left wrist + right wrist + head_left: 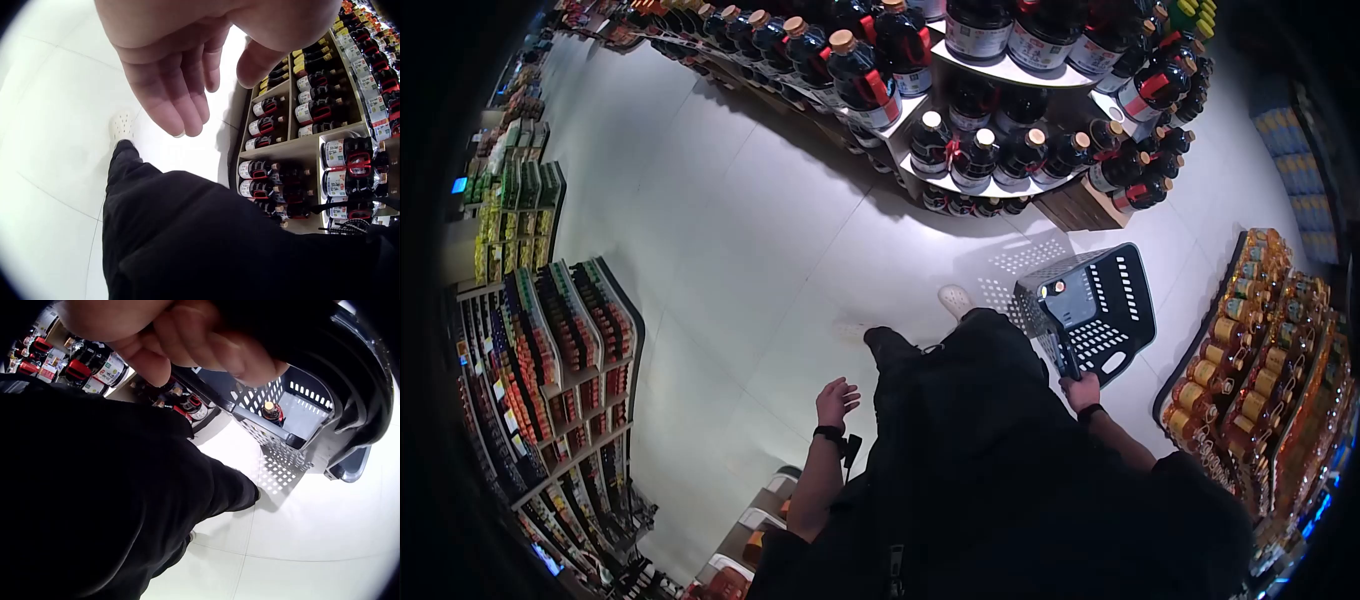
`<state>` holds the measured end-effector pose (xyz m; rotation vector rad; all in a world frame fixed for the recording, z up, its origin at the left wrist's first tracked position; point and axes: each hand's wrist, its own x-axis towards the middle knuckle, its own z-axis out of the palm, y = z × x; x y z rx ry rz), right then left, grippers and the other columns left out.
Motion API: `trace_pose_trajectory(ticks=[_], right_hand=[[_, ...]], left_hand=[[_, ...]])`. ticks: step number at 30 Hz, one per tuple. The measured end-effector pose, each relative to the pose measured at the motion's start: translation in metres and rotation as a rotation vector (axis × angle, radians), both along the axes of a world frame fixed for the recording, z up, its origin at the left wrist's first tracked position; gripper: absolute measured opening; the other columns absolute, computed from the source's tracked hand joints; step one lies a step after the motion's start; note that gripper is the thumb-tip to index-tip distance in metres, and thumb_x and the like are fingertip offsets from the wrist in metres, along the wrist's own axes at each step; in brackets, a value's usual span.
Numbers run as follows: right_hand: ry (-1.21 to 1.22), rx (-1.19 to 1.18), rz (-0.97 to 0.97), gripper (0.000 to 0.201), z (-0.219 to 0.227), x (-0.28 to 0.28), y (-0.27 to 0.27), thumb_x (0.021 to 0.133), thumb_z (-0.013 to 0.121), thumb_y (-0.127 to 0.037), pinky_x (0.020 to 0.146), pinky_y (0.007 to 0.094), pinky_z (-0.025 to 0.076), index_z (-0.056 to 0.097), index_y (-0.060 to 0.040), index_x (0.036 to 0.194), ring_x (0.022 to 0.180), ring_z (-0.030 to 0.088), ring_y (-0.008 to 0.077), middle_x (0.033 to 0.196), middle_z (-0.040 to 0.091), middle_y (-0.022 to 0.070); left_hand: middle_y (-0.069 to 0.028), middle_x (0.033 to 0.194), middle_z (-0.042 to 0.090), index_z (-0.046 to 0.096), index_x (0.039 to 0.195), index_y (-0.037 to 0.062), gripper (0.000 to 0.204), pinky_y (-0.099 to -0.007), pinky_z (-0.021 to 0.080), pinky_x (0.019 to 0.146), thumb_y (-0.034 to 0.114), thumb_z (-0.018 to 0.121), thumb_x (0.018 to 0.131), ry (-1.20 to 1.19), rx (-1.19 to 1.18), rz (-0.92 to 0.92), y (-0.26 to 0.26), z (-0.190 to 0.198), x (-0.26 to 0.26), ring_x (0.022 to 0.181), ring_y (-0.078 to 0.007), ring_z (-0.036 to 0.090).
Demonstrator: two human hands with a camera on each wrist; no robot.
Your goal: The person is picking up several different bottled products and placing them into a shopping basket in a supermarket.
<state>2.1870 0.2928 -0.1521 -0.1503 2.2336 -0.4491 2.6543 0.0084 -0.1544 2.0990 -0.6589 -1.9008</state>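
My right hand grips the handle of a dark grey plastic shopping basket, which hangs at my right side with its perforated walls showing. Inside the basket is a bottle with a pale cap and some red on it. In the right wrist view the fingers curl around the handle. My left hand hangs at my left side with nothing in it, its fingers loosely bent. The left wrist view shows the same left hand over the floor, apart from the shelves.
Ahead, a rounded display shelf carries many dark bottles, with a wooden crate at its foot. Golden oil bottles are stacked on the right. Packed shelves stand on the left. Pale tiled floor runs between them.
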Motion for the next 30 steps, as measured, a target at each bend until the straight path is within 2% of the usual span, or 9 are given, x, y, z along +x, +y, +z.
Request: trace_pose_trajectory(ticks=[5,8,10,11,13,17,19,23,30], right_hand=[[-0.012,-0.082,-0.2,0.016,-0.005,0.059,-0.066,0.071,0.069,-0.013,0.054,0.0332,0.046,0.064,0.0024,0.071,0.054,0.059,0.0189,0.062,0.062,0.0101],[-0.006,-0.083,-0.252,0.014,0.002,0.097,-0.105,0.069,0.068,-0.01,0.05,0.0321,0.046,0.064,0.0034,0.072,0.051,0.058,0.0186,0.064,0.062,0.0108],[0.066,-0.13,-0.261,0.014,-0.033,0.119,-0.106,0.068,0.067,-0.009,0.047,0.0331,0.048,0.063,0.0033,0.073,0.049,0.058,0.022,0.064,0.061,0.0117],[0.004,-0.102,-0.298,0.014,0.01,0.143,-0.146,0.068,0.066,-0.008,0.051,0.0348,0.049,0.062,0.0029,0.075,0.052,0.058,0.023,0.065,0.06,0.0115],[0.056,-0.09,-0.314,0.011,0.029,0.181,-0.188,0.069,0.066,-0.008,0.039,0.0327,0.036,0.058,0.0,0.07,0.043,0.051,0.0188,0.057,0.054,0.0079],[0.184,-0.137,-0.221,0.012,-0.026,0.222,-0.211,0.071,0.064,-0.009,0.034,0.0346,0.034,0.055,-0.0012,0.068,0.035,0.046,0.0201,0.05,0.047,0.0055],[0.096,-0.071,-0.359,0.017,-0.022,0.241,-0.234,0.067,0.067,-0.011,0.054,0.0373,0.044,0.06,0.0036,0.068,0.057,0.059,0.0234,0.062,0.059,0.012],[0.194,-0.119,-0.332,0.02,-0.025,0.292,-0.292,0.067,0.068,-0.012,0.037,0.0392,0.038,0.054,0.001,0.062,0.036,0.048,0.0241,0.053,0.053,0.011],[0.067,-0.101,-0.457,0.018,-0.04,0.339,-0.364,0.069,0.068,-0.01,0.042,0.0388,0.041,0.055,0.0028,0.068,0.046,0.055,0.0243,0.057,0.054,0.011]], left_hand=[[-0.0159,0.101,0.067,0.051,0.126,-0.0002,0.035,-0.0344,0.057,0.07,0.014,0.049,0.093,-0.038,0.05,-0.123,-0.063,-0.009,0.059,0.082,-0.0244,0.068],[-0.0179,0.102,0.066,0.051,0.126,-0.0005,0.037,-0.0383,0.057,0.072,0.016,0.05,0.093,0.013,-0.008,-0.264,-0.074,-0.059,0.157,0.085,-0.0279,0.068],[-0.018,0.102,0.066,0.052,0.126,0.0001,0.036,-0.0391,0.057,0.072,0.016,0.051,0.093,0.015,0.055,-0.204,-0.106,-0.052,0.205,0.086,-0.0284,0.068],[-0.018,0.102,0.066,0.052,0.125,0.0004,0.036,-0.0395,0.057,0.072,0.016,0.051,0.093,0.013,0.12,-0.104,-0.124,-0.039,0.223,0.086,-0.0286,0.068],[-0.0173,0.102,0.066,0.052,0.125,0.0006,0.036,-0.0394,0.057,0.072,0.016,0.051,0.092,0.007,0.132,-0.047,-0.151,-0.047,0.276,0.085,-0.0285,0.068],[-0.0181,0.102,0.066,0.052,0.125,-0.0001,0.038,-0.0385,0.057,0.071,0.016,0.05,0.091,-0.058,0.028,0.051,-0.213,-0.053,0.353,0.084,-0.0277,0.068],[-0.018,0.102,0.066,0.052,0.125,0.0,0.037,-0.0387,0.057,0.071,0.016,0.05,0.092,-0.056,0.008,0.073,-0.24,-0.053,0.373,0.084,-0.028,0.068],[-0.0176,0.102,0.066,0.052,0.124,0.0002,0.036,-0.039,0.057,0.071,0.016,0.05,0.092,-0.017,0.048,0.063,-0.275,-0.067,0.393,0.084,-0.0284,0.068],[-0.0177,0.101,0.066,0.052,0.123,0.0,0.034,-0.0401,0.058,0.072,0.015,0.052,0.092,0.032,0.096,0.004,-0.355,-0.085,0.384,0.085,-0.0292,0.068]])
